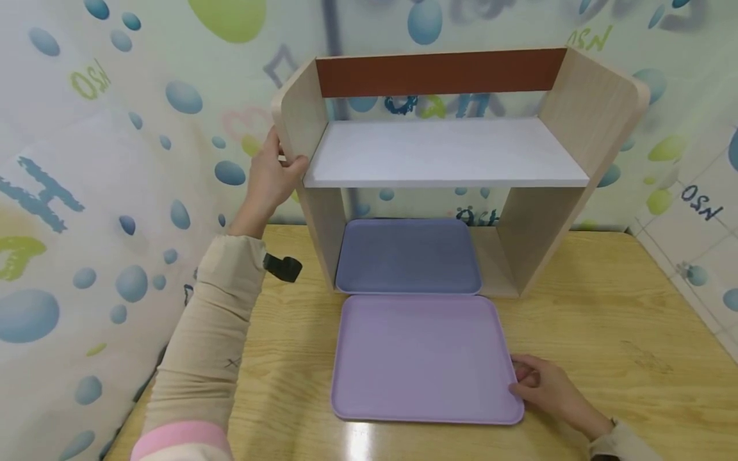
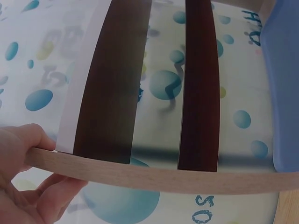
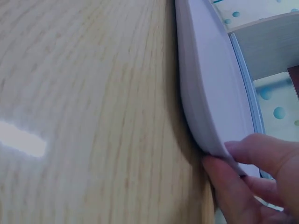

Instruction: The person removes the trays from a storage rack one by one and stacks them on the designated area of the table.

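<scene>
My left hand [image 1: 273, 174] grips the left side panel of a wooden two-tier shelf [image 1: 446, 153], thumb on the inner face and fingers behind its edge. In the left wrist view the left hand [image 2: 32, 172] holds that same panel edge [image 2: 140, 176]. With thumb and fingers my right hand [image 1: 550, 392] pinches the right rim of a purple tray [image 1: 423, 358], near its front corner. The right wrist view has the right hand's thumb [image 3: 261, 151] over the tray rim and fingers beneath. Behind it, a blue tray [image 1: 408, 256] lies in the shelf's lower compartment, its front edge meeting the purple tray.
The shelf stands on a wood-grain table [image 1: 611, 326] near its back edge. A patterned curtain [image 1: 144, 160] with blue and green spots hangs behind and to the left. A black strap device [image 1: 282, 267] sits on the left sleeve.
</scene>
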Available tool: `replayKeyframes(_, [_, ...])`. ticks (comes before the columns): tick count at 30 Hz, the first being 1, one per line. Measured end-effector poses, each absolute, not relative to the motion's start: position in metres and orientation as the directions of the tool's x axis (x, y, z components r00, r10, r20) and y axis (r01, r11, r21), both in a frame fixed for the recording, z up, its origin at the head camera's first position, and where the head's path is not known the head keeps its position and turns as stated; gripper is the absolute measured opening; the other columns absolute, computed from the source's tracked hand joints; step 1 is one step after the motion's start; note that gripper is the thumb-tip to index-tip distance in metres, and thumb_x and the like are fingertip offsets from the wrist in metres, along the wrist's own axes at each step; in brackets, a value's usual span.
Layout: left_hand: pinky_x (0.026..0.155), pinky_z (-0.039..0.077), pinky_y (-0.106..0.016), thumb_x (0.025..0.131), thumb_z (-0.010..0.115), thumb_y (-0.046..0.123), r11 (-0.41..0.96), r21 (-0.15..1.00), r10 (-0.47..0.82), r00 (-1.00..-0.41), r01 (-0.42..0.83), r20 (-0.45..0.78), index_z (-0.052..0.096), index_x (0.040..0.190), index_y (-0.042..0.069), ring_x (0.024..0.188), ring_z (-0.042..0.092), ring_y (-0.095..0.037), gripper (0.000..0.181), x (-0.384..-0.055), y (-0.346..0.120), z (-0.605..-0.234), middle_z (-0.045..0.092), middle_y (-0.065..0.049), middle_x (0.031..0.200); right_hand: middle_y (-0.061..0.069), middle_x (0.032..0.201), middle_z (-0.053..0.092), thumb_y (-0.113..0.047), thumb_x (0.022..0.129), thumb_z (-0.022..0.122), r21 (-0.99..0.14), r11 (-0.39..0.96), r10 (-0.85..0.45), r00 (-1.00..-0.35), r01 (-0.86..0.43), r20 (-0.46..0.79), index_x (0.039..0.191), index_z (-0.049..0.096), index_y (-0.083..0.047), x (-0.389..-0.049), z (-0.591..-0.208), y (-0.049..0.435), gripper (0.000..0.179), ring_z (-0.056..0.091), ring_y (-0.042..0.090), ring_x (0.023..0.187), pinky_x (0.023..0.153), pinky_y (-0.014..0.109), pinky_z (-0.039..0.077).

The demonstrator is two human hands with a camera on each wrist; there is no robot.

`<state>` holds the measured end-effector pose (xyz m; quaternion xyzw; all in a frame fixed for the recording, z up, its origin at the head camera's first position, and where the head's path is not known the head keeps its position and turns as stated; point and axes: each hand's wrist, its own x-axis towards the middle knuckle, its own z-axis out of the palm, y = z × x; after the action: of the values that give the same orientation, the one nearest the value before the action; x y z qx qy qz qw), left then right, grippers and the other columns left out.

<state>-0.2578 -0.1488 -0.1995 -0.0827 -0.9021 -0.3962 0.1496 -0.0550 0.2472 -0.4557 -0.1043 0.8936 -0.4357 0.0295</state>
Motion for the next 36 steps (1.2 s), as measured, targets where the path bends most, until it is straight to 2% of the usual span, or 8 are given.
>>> replayKeyframes(6, [0.084, 0.045, -0.041, 0.086, 0.046, 0.02, 0.675, 0.689, 0.03, -0.943, 0.262, 0.33, 0.027, 0.136, 0.014, 0.099, 0.053, -0.03, 0.053, -0.257, -0.149, -0.198, 0.048, -0.016, 0.119, 0.004, 0.076, 0.058, -0.007, 0.071, 0.07, -0.759, 0.636, -0.243, -0.969, -0.136, -0.031, 0.107, 0.052, 0.015, -0.061, -0.451, 0.251, 0.046, 0.053, 0.003, 0.063, 0.054, 0.022, 0.046])
replayKeyframes(10, [0.083, 0.045, -0.041, 0.086, 0.046, 0.02, 0.68, 0.686, 0.027, -0.943, 0.26, 0.331, 0.028, 0.136, 0.015, 0.099, 0.054, -0.029, 0.054, -0.257, -0.148, -0.198, 0.049, -0.016, 0.118, 0.003, 0.076, 0.06, -0.007, 0.073, 0.067, -0.711, 0.681, -0.253, -0.967, -0.173, -0.007, 0.106, 0.056, 0.01, -0.068, -0.448, 0.254, 0.038, 0.053, 0.004, 0.062, 0.053, 0.022, 0.045])
replayKeyframes(13, [0.083, 0.045, -0.041, 0.086, 0.046, 0.02, 0.682, 0.683, 0.026, -0.943, 0.259, 0.332, 0.027, 0.136, 0.015, 0.098, 0.053, -0.029, 0.054, -0.257, -0.148, -0.198, 0.049, -0.016, 0.118, 0.006, 0.077, 0.061, -0.003, 0.075, 0.064, -0.711, 0.672, -0.271, -0.962, -0.207, 0.025, 0.105, 0.056, 0.011, -0.074, -0.442, 0.256, 0.034, 0.055, 0.005, 0.062, 0.051, 0.022, 0.046])
replayKeyframes(17, [0.084, 0.044, -0.041, 0.086, 0.046, 0.02, 0.68, 0.687, 0.025, -0.945, 0.256, 0.327, 0.027, 0.136, 0.015, 0.099, 0.053, -0.029, 0.054, -0.257, -0.148, -0.198, 0.049, -0.016, 0.118, 0.012, 0.081, 0.06, 0.001, 0.078, 0.06, -0.769, 0.604, -0.304, -0.952, -0.208, 0.019, 0.108, 0.052, 0.014, -0.085, -0.43, 0.256, 0.034, 0.058, 0.007, 0.063, 0.05, 0.021, 0.048])
replayKeyframes(22, [0.084, 0.044, -0.041, 0.086, 0.046, 0.02, 0.677, 0.69, 0.024, -0.945, 0.255, 0.325, 0.028, 0.136, 0.015, 0.099, 0.053, -0.029, 0.054, -0.258, -0.148, -0.199, 0.049, -0.016, 0.119, 0.012, 0.082, 0.06, 0.0, 0.08, 0.059, -0.763, 0.593, -0.345, -0.937, -0.258, 0.049, 0.11, 0.05, 0.016, -0.105, -0.415, 0.254, 0.035, 0.058, 0.009, 0.063, 0.051, 0.02, 0.049])
replayKeyframes(25, [0.084, 0.044, -0.041, 0.086, 0.047, 0.02, 0.677, 0.689, 0.025, -0.944, 0.258, 0.328, 0.029, 0.135, 0.014, 0.1, 0.053, -0.029, 0.053, -0.258, -0.148, -0.2, 0.049, -0.016, 0.119, 0.012, 0.081, 0.06, 0.0, 0.08, 0.059, -0.748, 0.598, -0.352, -0.933, -0.287, 0.076, 0.109, 0.051, 0.015, -0.119, -0.41, 0.253, 0.034, 0.058, 0.01, 0.063, 0.052, 0.02, 0.049])
replayKeyframes(32, [0.084, 0.044, -0.041, 0.086, 0.047, 0.02, 0.675, 0.691, 0.027, -0.944, 0.259, 0.329, 0.029, 0.135, 0.014, 0.101, 0.053, -0.029, 0.053, -0.257, -0.149, -0.2, 0.049, -0.016, 0.118, 0.014, 0.078, 0.061, 0.007, 0.074, 0.059, -0.689, 0.546, -0.402, -0.871, -0.477, 0.284, 0.096, 0.056, 0.015, -0.157, -0.406, 0.25, 0.023, 0.055, 0.008, 0.064, 0.05, 0.024, 0.047])
replayKeyframes(36, [0.084, 0.044, -0.041, 0.086, 0.046, 0.02, 0.676, 0.688, 0.031, -0.944, 0.263, 0.33, 0.029, 0.134, 0.013, 0.101, 0.053, -0.029, 0.051, -0.258, -0.148, -0.2, 0.049, -0.016, 0.118, 0.014, 0.078, 0.062, 0.003, 0.075, 0.06, -0.654, 0.588, -0.381, -0.877, -0.475, 0.294, 0.091, 0.059, 0.011, -0.175, -0.405, 0.247, 0.018, 0.057, 0.016, 0.067, 0.055, 0.026, 0.048])
